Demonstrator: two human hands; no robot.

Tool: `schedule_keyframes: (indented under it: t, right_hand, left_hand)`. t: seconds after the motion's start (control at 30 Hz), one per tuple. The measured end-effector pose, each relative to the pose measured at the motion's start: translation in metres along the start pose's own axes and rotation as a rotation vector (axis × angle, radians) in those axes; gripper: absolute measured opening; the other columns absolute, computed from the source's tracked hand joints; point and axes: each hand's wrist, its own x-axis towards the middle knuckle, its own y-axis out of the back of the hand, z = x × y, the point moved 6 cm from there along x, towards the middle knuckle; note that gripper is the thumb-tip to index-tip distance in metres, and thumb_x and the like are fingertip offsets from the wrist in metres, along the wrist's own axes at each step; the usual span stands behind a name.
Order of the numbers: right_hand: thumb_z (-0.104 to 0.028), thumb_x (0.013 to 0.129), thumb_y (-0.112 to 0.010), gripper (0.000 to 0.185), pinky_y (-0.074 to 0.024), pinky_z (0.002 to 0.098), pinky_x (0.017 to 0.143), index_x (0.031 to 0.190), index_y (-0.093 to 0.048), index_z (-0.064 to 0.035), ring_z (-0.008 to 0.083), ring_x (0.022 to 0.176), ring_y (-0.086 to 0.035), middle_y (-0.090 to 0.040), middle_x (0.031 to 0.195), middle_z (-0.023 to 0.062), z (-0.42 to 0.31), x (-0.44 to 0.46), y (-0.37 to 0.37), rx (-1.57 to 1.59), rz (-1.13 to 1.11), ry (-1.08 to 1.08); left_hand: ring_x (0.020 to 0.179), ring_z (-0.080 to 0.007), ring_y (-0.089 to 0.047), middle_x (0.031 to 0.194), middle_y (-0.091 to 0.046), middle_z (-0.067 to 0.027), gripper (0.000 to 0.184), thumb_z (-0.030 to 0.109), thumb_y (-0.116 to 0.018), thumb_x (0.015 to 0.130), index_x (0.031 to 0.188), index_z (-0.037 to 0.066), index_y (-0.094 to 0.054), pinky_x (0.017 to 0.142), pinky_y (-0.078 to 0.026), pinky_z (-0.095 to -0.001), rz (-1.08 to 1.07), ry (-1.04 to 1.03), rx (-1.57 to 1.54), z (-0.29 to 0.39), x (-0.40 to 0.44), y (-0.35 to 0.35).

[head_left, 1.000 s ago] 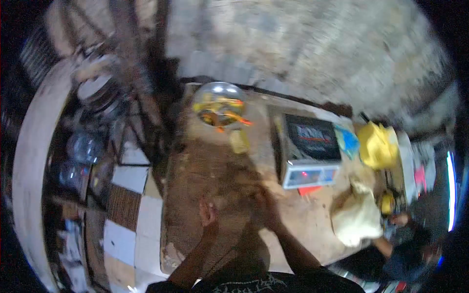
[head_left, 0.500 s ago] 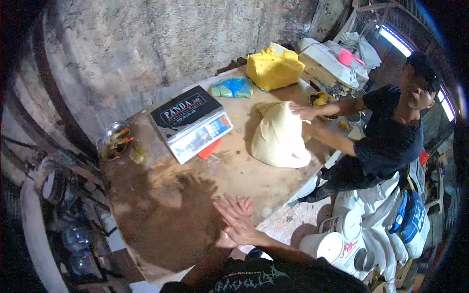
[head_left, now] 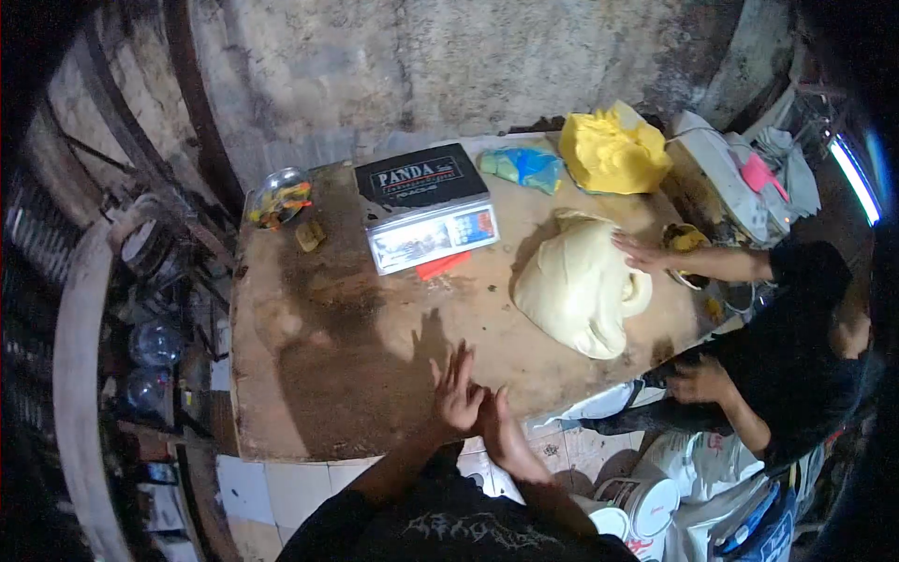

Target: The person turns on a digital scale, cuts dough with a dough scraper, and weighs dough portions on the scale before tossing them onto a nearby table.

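Observation:
My left hand [head_left: 459, 395] is raised over the front edge of the wooden table, fingers stretched out and apart. Against its lower palm rests my right hand [head_left: 507, 433], its thumb up and nothing visible in its grasp; part of its fingers is hard to make out. Farther right on the table lies a large, smooth, pale lump of dough [head_left: 571, 286], folded over at its right side. A co-worker's hand [head_left: 644, 253] touches the top of the dough. The co-worker's other hand [head_left: 704, 382] hangs off the dough, fingers spread.
A digital scale [head_left: 433, 239] marked PANDA stands on the table [head_left: 375, 412]. Behind are a blue-green packet [head_left: 524, 169] and a yellow block [head_left: 613, 155]. A metal bowl [head_left: 281, 199] sits at back left. White buckets [head_left: 646, 506] and sacks stand on the floor at right.
My hands have parted from lying flat over each other to meeting only at the palms. The co-worker has drawn one hand off the dough. The view has turned right.

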Motion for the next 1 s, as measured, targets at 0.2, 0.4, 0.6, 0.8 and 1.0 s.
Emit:
schedule_keyframes:
  t: [0.2,0.4,0.6,0.8,1.0]
  right_hand:
    - [-0.038,0.088,-0.047,0.042,-0.039,0.0307,0.084,0.104,-0.056,-0.0003,0.0184,0.09,-0.052,-0.058,0.099,0.0102,-0.098,0.078,0.089,-1.009,0.413,0.179]
    - [-0.035,0.084,-0.05,0.057,-0.0125,0.0504,0.103,0.129,-0.034,-0.0042,0.039,0.127,-0.017,-0.026,0.136,0.0196,-0.213,0.18,0.096,-2.102,0.667,0.627]
    - [-0.038,0.083,-0.049,0.061,-0.0051,0.0536,0.104,0.132,-0.032,-0.0051,0.0381,0.131,-0.009,-0.017,0.141,0.0175,-0.201,0.214,0.111,-2.307,0.646,0.483]
    - [-0.02,0.082,-0.049,0.039,-0.0267,0.0452,0.099,0.118,-0.045,-0.0046,0.0339,0.118,-0.036,-0.039,0.126,0.0182,-0.085,0.194,0.047,-1.883,-0.121,0.527]
    - [-0.026,0.085,-0.042,0.046,-0.0254,0.0478,0.099,0.127,-0.038,-0.009,0.0309,0.128,-0.024,-0.029,0.138,0.0119,-0.006,0.146,0.079,-1.947,-0.649,0.276]
  left_hand:
    - [0.128,-0.0366,-0.021,0.139,-0.025,-0.0144,0.057,0.034,-0.052,0.079,0.125,0.003,-0.041,0.103,-0.014,-0.0516,0.301,0.04,0.116,-0.126,0.099,-0.035]
    - [0.113,-0.034,-0.038,0.132,-0.034,-0.0181,0.056,0.033,-0.052,0.079,0.123,-0.002,-0.042,0.095,-0.028,-0.0497,0.128,0.126,0.771,-0.2,0.187,-0.063]
    - [0.107,-0.0359,-0.04,0.117,-0.044,-0.02,0.052,0.03,-0.048,0.082,0.119,-0.006,-0.041,0.092,-0.028,-0.0531,-0.049,0.329,0.559,-0.195,0.178,-0.076]
    - [0.101,-0.0366,-0.042,0.114,-0.043,-0.0193,0.044,0.024,-0.05,0.08,0.115,-0.001,-0.043,0.091,-0.028,-0.0531,-0.239,0.364,0.381,-0.125,0.067,-0.098]
    - [0.1,-0.0339,-0.044,0.115,-0.043,-0.0201,0.033,0.018,-0.049,0.08,0.109,0.0,-0.046,0.091,-0.03,-0.0473,-0.396,0.198,0.373,-0.106,0.003,-0.101]
